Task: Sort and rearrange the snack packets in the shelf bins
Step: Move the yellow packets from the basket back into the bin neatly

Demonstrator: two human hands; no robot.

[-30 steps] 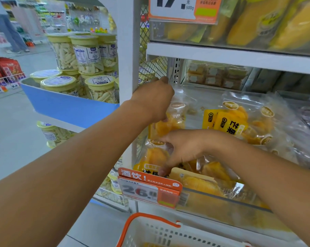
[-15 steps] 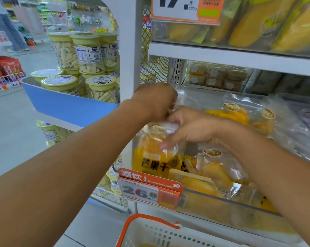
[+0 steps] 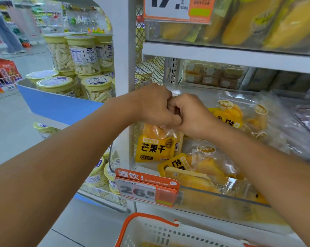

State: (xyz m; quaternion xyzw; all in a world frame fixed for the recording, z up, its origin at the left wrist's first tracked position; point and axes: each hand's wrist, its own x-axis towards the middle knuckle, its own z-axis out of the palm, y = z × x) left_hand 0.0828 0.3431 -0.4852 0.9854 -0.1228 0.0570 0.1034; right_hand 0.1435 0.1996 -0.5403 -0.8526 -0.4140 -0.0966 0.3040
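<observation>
Left hand (image 3: pixel 153 104) and right hand (image 3: pixel 191 114) knuckle to knuckle, fingers of both curled tight on the top edge of the upright mango packet (image 3: pixel 156 145). Packet hung just below the fingers, at the left end of the clear bin (image 3: pixel 221 198), beside the white post (image 3: pixel 125 68). Flat packets (image 3: pixel 211 168) heaped lower right of the fingers; more (image 3: pixel 237 114) beyond the right knuckles. Likely risks: slick film slipping from the pinch; packet toppling forward onto the heap once released; seam strained by opposed pulls.
</observation>
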